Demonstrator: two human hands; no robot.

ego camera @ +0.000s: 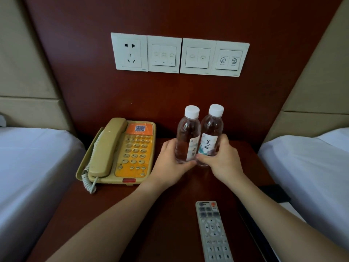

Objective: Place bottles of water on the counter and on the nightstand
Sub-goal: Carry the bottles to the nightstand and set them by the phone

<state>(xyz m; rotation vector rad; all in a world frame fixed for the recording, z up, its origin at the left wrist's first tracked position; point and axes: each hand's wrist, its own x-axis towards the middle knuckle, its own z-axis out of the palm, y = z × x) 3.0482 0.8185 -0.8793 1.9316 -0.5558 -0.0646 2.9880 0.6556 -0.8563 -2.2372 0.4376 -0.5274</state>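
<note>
Two clear water bottles with white caps stand upright, side by side and touching, on the dark wooden nightstand [166, 214] near its back. My left hand [172, 163] is wrapped around the lower part of the left bottle [188, 129]. My right hand [222, 159] grips the lower part of the right bottle [211, 127], whose white label with black characters faces me. Whether the bottle bases rest on the wood is hidden by my fingers.
A beige and orange telephone [120, 150] with a coiled cord sits on the nightstand's left. A grey remote control [213, 231] lies near the front right. White-sheeted beds flank both sides. A row of wall switches and a socket [179, 54] is on the wooden panel behind.
</note>
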